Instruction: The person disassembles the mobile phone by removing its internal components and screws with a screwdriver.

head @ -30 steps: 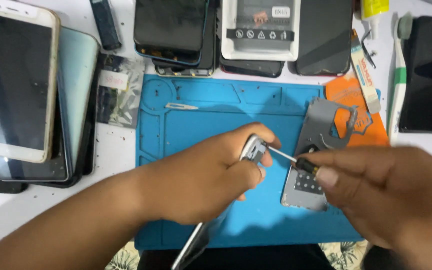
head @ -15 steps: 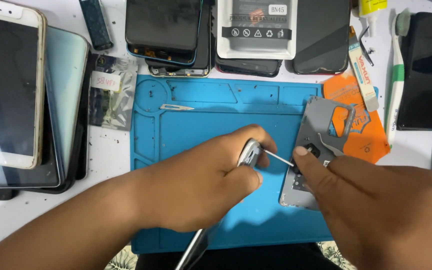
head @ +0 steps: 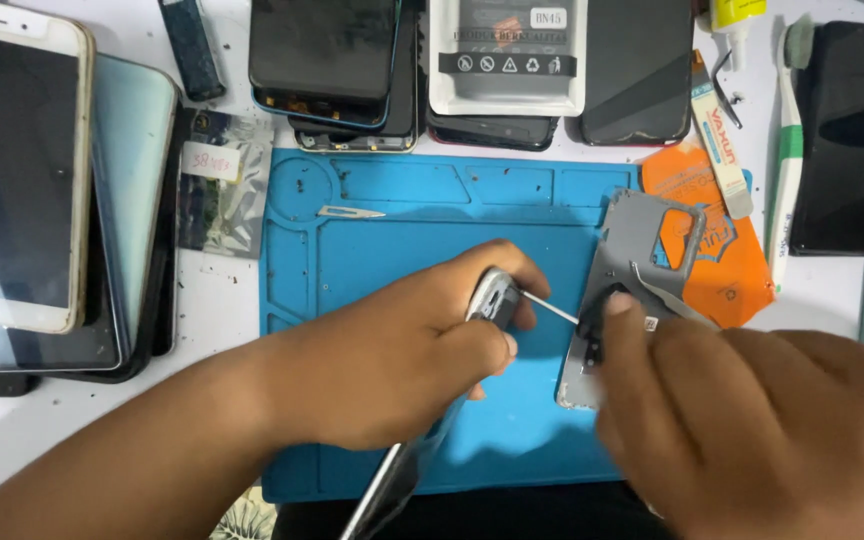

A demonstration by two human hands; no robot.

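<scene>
Nearest: your left hand (head: pixel 402 360) is clamped around a phone (head: pixel 422 440) held on edge, its silver corner showing above your fingers and its lower end running off the near edge of the blue mat (head: pixel 392 250).

Beside it, to the right: your right hand (head: pixel 742 420) is pinched shut on a thin screwdriver (head: pixel 557 310), dark handle under your fingertips, metal tip touching the phone's top corner.

Under your right hand: a grey back cover (head: pixel 632 250), already off and lying flat on the mat. By that, the opening looks done; work at the phone's corner is in hand, and nothing shows reassembly begun.

Further: a small blade (head: pixel 350 212) at the mat's far left, an orange packet (head: pixel 722 260) on the right.

Farthest: stacked phones (head: pixel 42 200) on the left of the table (head: pixel 222 310), more phones and a battery (head: pixel 507 55) along the far edge, and a toothbrush (head: pixel 787 160) at far right.
</scene>
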